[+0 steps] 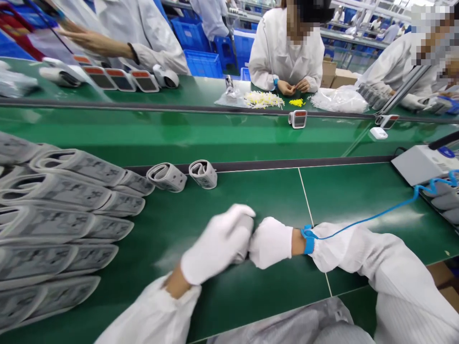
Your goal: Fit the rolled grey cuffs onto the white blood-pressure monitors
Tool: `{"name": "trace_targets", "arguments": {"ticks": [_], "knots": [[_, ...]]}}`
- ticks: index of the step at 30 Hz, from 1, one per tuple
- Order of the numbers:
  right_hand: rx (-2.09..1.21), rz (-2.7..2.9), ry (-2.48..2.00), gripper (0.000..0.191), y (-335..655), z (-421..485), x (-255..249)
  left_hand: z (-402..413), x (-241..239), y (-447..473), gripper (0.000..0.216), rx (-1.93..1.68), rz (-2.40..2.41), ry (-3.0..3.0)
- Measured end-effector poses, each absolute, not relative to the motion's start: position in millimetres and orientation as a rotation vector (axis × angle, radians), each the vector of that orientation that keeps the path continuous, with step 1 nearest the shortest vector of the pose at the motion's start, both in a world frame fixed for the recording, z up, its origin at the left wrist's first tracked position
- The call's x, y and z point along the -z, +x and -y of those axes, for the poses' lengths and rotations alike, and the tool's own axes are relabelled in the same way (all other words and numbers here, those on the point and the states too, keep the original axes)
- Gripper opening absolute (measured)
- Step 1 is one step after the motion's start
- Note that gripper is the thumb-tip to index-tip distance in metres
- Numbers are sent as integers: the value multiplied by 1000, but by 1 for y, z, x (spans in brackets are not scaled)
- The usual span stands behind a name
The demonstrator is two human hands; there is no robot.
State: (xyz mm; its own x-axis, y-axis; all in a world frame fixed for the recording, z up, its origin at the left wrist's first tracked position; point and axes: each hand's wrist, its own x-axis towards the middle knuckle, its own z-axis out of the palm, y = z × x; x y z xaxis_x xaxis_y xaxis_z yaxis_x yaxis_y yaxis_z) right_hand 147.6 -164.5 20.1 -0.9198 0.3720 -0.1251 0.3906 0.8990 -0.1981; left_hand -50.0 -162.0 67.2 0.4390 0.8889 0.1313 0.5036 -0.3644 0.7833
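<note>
The white-gloved left hand (pixel 217 243) and right hand (pixel 270 242) are touching together above the green desk (pixel 272 196); I cannot tell if their grip holds something. Two rolled cuffs (pixel 202 174) stand near them, beside a cuff pile (pixel 53 224).

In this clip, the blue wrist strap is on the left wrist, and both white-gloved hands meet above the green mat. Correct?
No: the head view shows the blue wrist strap on the right wrist, not the left. Otherwise the white-gloved left hand and right hand meet above the green mat.
</note>
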Motion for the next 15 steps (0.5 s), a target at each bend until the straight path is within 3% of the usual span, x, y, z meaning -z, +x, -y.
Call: {"name": "trace_targets", "arguments": {"ticks": [2, 15], "knots": [[355, -2922, 621, 21, 146, 165, -27, 163, -66, -46, 31, -565, -1116, 2064], [502, -2721, 680, 17, 139, 170, -55, 162, -68, -52, 42, -571, -1189, 2298]]}}
